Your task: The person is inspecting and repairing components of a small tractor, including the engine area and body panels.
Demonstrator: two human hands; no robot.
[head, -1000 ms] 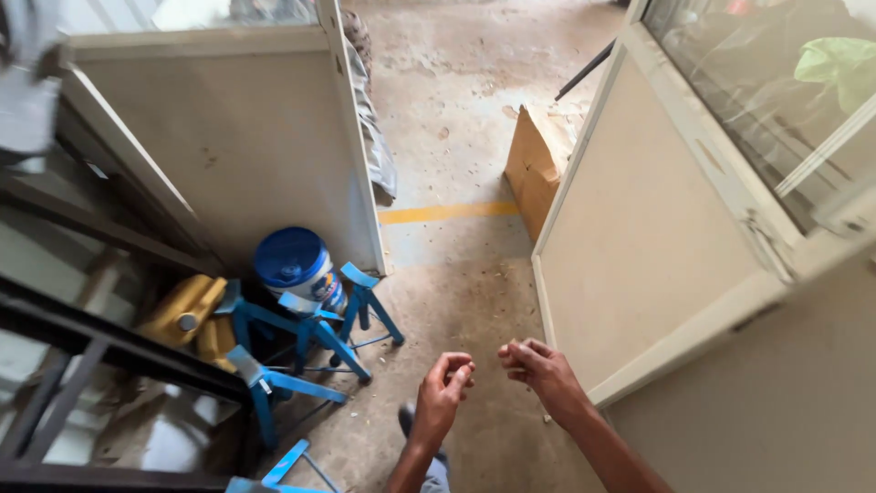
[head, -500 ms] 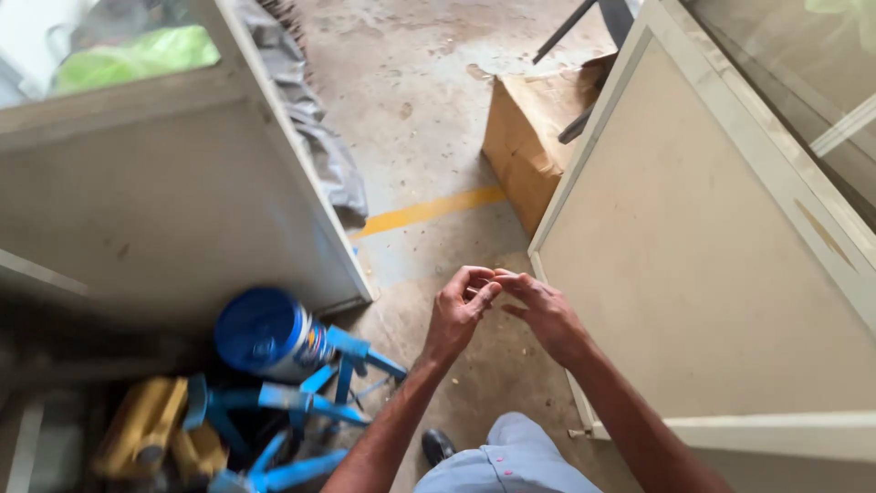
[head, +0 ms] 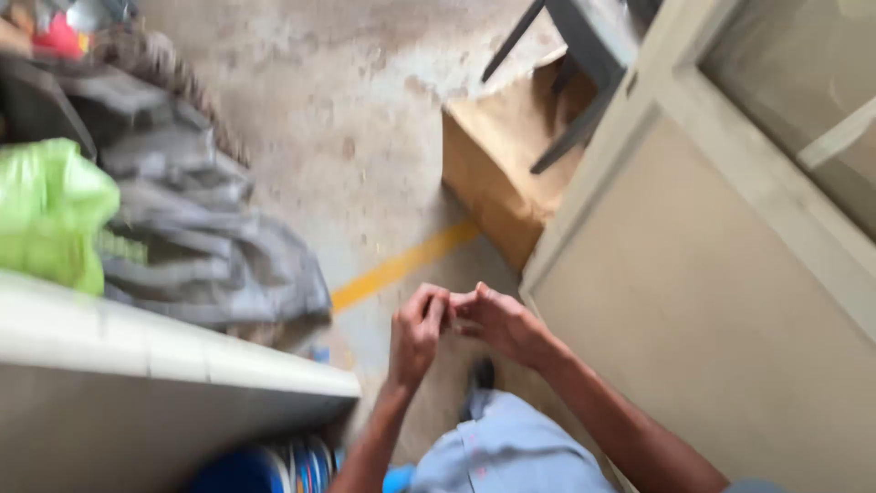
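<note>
Hands meet over the concrete floor [head: 365, 119], fingertips touching.
I see my left hand [head: 418, 330] and right hand [head: 497, 321] curled together; whether they pinch anything I cannot tell. A cardboard box [head: 497, 178] lies beyond them, grey cloth [head: 210, 256] to their left.

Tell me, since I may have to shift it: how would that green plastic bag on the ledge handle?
The green bag looks thin and crumpled, so probably floppy and light. It slumps beside grey cloth, so it likely won't roll.
</note>
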